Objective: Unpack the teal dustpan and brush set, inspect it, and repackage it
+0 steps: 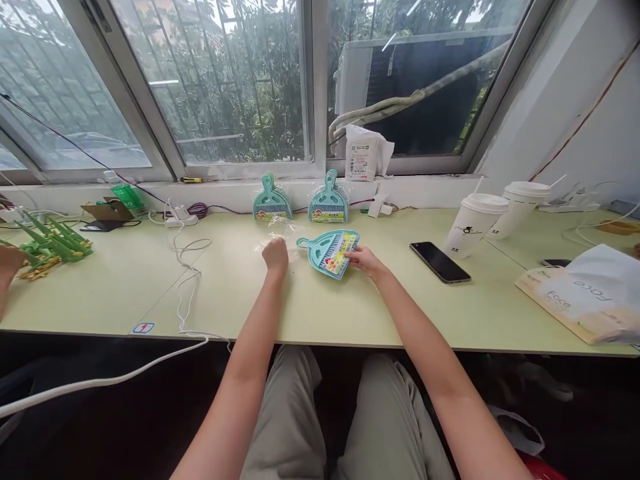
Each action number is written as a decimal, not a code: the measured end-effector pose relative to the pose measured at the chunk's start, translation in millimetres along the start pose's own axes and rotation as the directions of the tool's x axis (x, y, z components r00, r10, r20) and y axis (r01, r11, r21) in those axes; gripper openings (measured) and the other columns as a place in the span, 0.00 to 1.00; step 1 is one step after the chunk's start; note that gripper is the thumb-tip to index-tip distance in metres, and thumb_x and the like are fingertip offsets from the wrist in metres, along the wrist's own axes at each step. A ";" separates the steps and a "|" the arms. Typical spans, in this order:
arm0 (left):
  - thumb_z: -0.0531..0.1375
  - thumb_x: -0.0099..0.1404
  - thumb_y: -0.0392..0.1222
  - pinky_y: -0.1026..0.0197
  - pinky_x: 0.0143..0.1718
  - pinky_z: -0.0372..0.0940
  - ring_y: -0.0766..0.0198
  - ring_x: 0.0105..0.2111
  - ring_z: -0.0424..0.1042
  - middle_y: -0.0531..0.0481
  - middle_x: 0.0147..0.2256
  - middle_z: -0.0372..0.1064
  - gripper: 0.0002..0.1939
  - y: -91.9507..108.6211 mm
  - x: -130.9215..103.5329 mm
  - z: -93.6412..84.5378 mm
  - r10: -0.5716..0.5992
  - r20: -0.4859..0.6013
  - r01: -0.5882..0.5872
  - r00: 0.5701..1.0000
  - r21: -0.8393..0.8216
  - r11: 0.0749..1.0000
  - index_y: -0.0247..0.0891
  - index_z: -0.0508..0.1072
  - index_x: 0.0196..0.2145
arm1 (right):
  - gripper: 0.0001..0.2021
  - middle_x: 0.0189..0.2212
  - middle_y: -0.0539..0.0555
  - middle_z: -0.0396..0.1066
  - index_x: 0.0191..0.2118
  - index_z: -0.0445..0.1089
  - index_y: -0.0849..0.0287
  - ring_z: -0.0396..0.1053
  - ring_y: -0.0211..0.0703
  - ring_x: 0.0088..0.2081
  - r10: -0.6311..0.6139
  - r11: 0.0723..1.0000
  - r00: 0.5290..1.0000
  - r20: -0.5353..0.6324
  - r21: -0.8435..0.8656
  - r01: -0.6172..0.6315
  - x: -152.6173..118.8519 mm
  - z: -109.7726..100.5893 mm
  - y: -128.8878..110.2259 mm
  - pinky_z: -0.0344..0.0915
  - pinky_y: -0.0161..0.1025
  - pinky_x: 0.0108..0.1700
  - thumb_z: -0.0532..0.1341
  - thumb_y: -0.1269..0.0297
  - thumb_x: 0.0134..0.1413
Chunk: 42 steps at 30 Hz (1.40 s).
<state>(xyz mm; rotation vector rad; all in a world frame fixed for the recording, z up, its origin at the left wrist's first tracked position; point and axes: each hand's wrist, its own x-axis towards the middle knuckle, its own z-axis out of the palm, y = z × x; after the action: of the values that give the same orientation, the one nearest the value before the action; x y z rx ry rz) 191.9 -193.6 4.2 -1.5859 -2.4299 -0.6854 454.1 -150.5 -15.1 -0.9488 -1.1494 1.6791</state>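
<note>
A teal dustpan set (330, 252) with a small brush and a bright label lies tilted above the table, its handle pointing left. My right hand (364, 259) pinches its wide edge on the right side. My left hand (276, 255) is closed in a fist left of the set, beside crinkled clear plastic film (281, 230); the fingers appear wrapped round some of that film. Two stacks of similar teal dustpans stand upright against the wall below the window, one on the left (272, 200) and one on the right (329, 200).
A black phone (440, 261), two white cups with straws (475, 223) and a tissue pack (585, 293) are on the right of the table (200, 300). White cables (187, 287) cross the left part. Another person's hand (10, 260) is near green plastic pieces (55, 243) at far left.
</note>
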 end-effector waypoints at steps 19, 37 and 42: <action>0.46 0.71 0.44 0.55 0.49 0.61 0.54 0.54 0.61 0.45 0.50 0.70 0.19 33.6 -19.2 3.9 0.291 -0.109 -0.309 0.950 -0.240 0.920 0.39 0.76 0.43 | 0.10 0.35 0.55 0.78 0.34 0.72 0.62 0.77 0.44 0.35 -0.111 0.990 0.992 -0.066 0.077 0.116 -1.1 15.7 9.0 0.76 0.45 0.45 0.69 0.75 0.43; 0.52 0.68 0.53 0.51 0.59 0.56 0.55 0.63 0.54 0.37 0.64 0.49 0.34 53.2 -20.1 -7.3 -0.107 0.097 0.126 0.990 -0.940 0.316 0.38 0.46 0.65 | 0.13 0.39 0.54 0.77 0.36 0.70 0.59 0.75 0.49 0.44 -0.282 0.939 0.957 -0.071 0.183 0.290 -2.6 17.2 6.1 0.73 0.49 0.50 0.71 0.67 0.41; 0.59 0.63 0.50 0.51 0.53 0.64 0.53 0.49 0.71 0.41 0.47 0.73 0.20 58.8 -21.7 14.4 0.431 0.388 0.459 0.814 -0.886 -0.069 0.36 0.70 0.49 | 0.13 0.39 0.55 0.77 0.35 0.70 0.59 0.74 0.50 0.46 -0.272 0.948 0.960 -0.071 0.149 0.280 -6.8 19.8 4.6 0.73 0.49 0.51 0.71 0.66 0.41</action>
<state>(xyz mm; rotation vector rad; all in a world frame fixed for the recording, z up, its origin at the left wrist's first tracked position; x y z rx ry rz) 255.6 -185.4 0.3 -2.4109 -1.9539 -3.1194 437.3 -163.6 -13.1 -0.6906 -1.0462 1.4864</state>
